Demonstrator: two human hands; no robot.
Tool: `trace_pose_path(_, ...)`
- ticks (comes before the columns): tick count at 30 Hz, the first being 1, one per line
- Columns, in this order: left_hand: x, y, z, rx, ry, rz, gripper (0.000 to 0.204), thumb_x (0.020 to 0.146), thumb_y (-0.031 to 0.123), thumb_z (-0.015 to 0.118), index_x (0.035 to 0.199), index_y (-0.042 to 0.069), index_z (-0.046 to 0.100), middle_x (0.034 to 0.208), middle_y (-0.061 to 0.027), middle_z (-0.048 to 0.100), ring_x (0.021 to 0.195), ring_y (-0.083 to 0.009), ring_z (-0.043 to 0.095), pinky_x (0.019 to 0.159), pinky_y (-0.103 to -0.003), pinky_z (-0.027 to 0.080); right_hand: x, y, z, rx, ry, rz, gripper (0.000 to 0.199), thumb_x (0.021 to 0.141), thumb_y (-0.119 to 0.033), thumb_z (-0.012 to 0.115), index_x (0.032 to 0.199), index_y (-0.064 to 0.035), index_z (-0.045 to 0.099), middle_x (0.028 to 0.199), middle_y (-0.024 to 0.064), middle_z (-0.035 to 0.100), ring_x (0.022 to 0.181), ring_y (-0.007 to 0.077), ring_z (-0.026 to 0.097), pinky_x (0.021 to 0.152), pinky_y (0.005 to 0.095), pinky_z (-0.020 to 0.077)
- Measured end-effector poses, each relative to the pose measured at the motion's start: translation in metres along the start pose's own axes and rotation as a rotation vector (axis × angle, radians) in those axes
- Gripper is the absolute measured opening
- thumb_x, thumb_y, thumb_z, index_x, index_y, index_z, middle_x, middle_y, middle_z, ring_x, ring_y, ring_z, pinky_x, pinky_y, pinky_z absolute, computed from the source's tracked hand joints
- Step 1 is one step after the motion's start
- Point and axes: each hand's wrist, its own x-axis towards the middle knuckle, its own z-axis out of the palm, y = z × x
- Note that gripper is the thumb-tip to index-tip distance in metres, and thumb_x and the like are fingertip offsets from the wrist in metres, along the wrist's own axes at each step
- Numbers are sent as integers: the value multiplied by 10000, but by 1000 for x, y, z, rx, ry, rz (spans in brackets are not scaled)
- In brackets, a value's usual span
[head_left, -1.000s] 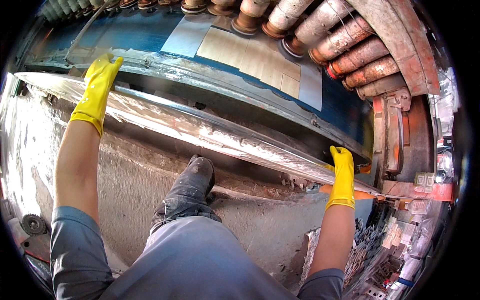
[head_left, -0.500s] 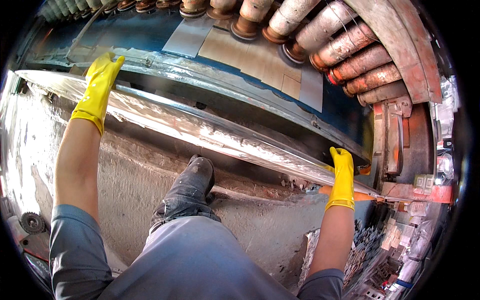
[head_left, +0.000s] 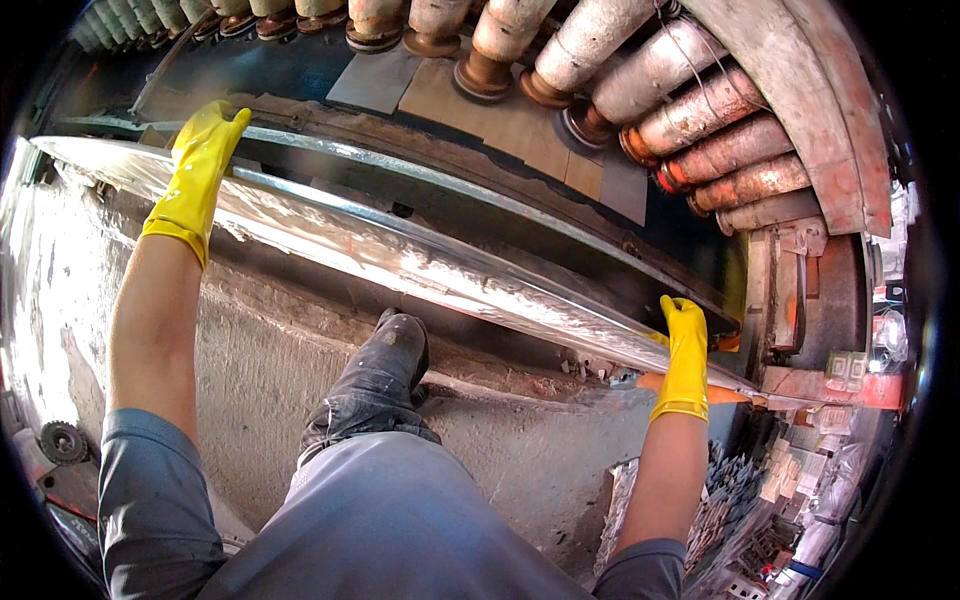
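Note:
A long, shiny panel [head_left: 430, 268] slants across the view from far left to near right, its face wet-looking and bright. Both my hands wear yellow rubber gloves. My left hand [head_left: 203, 160] is curled over the panel's upper edge near its left part; the fingertips are partly hidden behind the edge. Toward the other end, my right hand [head_left: 684, 340] is closed at the panel's upper edge, thumb and fingers drawn together. Beyond the panel runs a metal rail [head_left: 480, 195] along the machine, with a dark gap between them.
Grey and tan tiles [head_left: 490, 115] lie on the dark machine bed under a row of rusty, cylindrical heads [head_left: 640, 80]. My boot [head_left: 395, 345] stands by a raised floor ledge. Stacked thin pieces [head_left: 735, 490] and clutter are at the lower right; a small wheel [head_left: 65, 443] is at the left.
The cylindrical heads have shifted slightly left and nearer. The strip beyond the panel shows brown where it looked pale and wet, and the bed looks darker. My hands and the panel hold nearly still.

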Motion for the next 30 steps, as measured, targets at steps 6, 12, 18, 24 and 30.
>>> trace_pose_path(6, 7, 10, 1, -44, -7, 31, 494, 928, 520, 656, 1234, 141, 742, 1225, -147, 741, 1183, -353, 671, 996, -434, 501, 11, 6, -3, -3, 3, 3, 554, 936, -512, 675, 1238, -51, 737, 1219, 207, 735, 1117, 380, 704, 940, 444, 534)
trace_pose_path(12, 18, 2, 6, -40, -4, 25, 490, 932, 516, 646, 1234, 142, 743, 1228, -148, 740, 1182, -351, 672, 998, -435, 501, -33, -61, -27, 81, -46, 41, 509, 964, -433, 696, 1254, -14, 710, 1169, 189, 733, 918, 322, 756, 699, 392, 628)
trace_pose_path(18, 26, 5, 7, -9, -23, -15, 518, 923, 521, 654, 1264, 139, 729, 1255, -157, 731, 1198, -353, 669, 1013, -440, 500, -28, -67, -30, 10, -38, 3, 504, 964, -423, 700, 1255, -11, 709, 1151, 181, 736, 933, 318, 752, 676, 384, 630)
trace_pose_path(24, 25, 26, -4, 10, -11, -31, 577, 919, 528, 668, 1314, 109, 705, 1275, -171, 722, 1215, -358, 665, 1025, -438, 500, 8, -36, -20, -160, 7, -102, 547, 935, -494, 675, 1208, -24, 741, 1194, 220, 736, 1111, 382, 706, 926, 442, 549)
trace_pose_path(30, 49, 24, 2, 45, -40, -67, 657, 903, 569, 684, 1365, 103, 670, 1326, -182, 696, 1246, -354, 649, 1054, -439, 494, 36, -32, -19, -166, 14, -116, 567, 933, -517, 661, 1212, -30, 741, 1222, 239, 717, 1175, 405, 673, 987, 450, 512)
